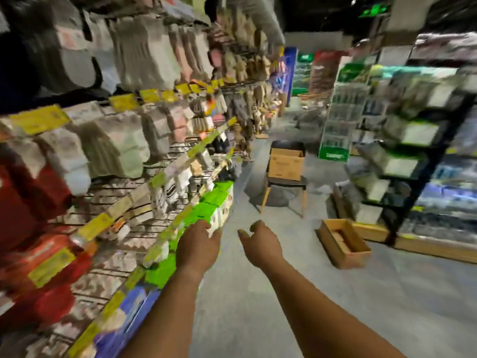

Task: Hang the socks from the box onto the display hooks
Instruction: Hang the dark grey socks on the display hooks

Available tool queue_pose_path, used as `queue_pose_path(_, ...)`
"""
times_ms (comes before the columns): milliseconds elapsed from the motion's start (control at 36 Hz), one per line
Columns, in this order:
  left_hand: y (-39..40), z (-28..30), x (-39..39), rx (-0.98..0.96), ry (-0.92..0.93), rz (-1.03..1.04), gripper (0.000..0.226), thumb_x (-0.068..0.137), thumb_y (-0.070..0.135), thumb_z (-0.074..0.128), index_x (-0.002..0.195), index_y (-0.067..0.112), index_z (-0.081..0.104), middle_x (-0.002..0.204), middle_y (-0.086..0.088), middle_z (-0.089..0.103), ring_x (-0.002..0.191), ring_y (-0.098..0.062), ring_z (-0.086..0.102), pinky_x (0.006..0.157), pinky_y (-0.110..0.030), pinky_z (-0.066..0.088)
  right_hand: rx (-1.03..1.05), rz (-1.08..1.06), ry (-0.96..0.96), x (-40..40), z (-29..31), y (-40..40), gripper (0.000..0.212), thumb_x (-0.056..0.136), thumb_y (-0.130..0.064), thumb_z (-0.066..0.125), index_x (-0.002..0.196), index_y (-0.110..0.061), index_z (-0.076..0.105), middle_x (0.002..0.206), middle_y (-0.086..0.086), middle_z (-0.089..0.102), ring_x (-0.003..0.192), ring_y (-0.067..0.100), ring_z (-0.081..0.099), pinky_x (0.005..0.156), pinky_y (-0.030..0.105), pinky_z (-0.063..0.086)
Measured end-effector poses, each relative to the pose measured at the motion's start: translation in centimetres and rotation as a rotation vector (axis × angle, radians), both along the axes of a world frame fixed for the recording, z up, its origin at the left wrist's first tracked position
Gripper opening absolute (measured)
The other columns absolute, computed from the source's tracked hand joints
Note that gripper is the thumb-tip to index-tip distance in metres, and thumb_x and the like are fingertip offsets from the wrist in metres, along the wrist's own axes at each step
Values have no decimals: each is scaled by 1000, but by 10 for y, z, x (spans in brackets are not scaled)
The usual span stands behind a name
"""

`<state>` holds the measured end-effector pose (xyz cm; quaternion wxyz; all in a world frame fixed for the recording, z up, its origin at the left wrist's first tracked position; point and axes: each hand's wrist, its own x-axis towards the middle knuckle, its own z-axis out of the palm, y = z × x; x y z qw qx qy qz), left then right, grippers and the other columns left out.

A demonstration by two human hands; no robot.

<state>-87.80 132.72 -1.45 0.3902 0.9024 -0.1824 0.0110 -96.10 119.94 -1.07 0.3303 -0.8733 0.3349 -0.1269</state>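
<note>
The picture is blurred by motion. A brown cardboard box [285, 164] stands on a black chair [284, 183] down the aisle, well beyond both hands. Packs of socks [124, 143] hang from display hooks on the wire wall at left, with yellow price tags [40, 120]. My left hand [198, 241] reaches forward beside the green boxes on the low shelf, holding nothing. To its right, my right hand [260, 240] is stretched over the floor with fingers loosely curled and nothing in it.
Green and blue product boxes [206, 208] line the bottom shelf at left. An open flat cardboard tray [343, 242] lies on the floor at right, beside a dark shelving unit [413, 161] full of goods. Grey floor runs between the two shelf rows.
</note>
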Motion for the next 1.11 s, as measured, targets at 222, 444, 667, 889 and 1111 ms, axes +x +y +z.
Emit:
queue_pose_path(222, -134, -15, 74, -30, 86, -184, 32, 92, 33, 68, 115, 11, 67, 111, -12, 72, 109, -33, 64, 86, -36, 47, 3, -139, 56, 62, -10, -111, 47, 97, -48, 53, 124, -10, 52, 126, 12, 60, 119, 32, 54, 96, 38, 44)
queue_pose_path(444, -252, -11, 201, 55, 77, -295, 34, 93, 40, 63, 118, 17, 63, 120, -6, 69, 114, -32, 61, 91, -36, 49, 17, -245, 72, 169, -8, -219, 48, 98, -51, 49, 125, -11, 52, 127, 11, 59, 116, 30, 57, 90, 35, 45)
queue_pose_path(667, -375, -27, 299, 137, 100, -382, 33, 93, 46, 60, 113, 21, 62, 117, -7, 69, 110, -30, 62, 91, -37, 50, 75, -331, 66, 255, -24, -342, 47, 98, -49, 50, 124, -10, 53, 124, 10, 62, 113, 28, 59, 87, 34, 45)
queue_pose_path(889, -527, -48, 403, 186, 78, -378, 34, 95, 44, 59, 116, 18, 63, 114, -7, 70, 110, -32, 63, 85, -34, 50, 125, -307, 80, 360, -53, -490, 44, 98, -48, 50, 120, -10, 53, 123, 11, 61, 113, 30, 58, 87, 35, 45)
queue_pose_path(1111, -674, -48, 507, 166, 138, -300, 33, 94, 46, 61, 115, 20, 62, 115, -5, 69, 110, -31, 63, 84, -34, 50, 131, -246, 153, 459, -49, -643, 45, 98, -48, 49, 123, -10, 52, 125, 11, 59, 115, 29, 57, 89, 35, 45)
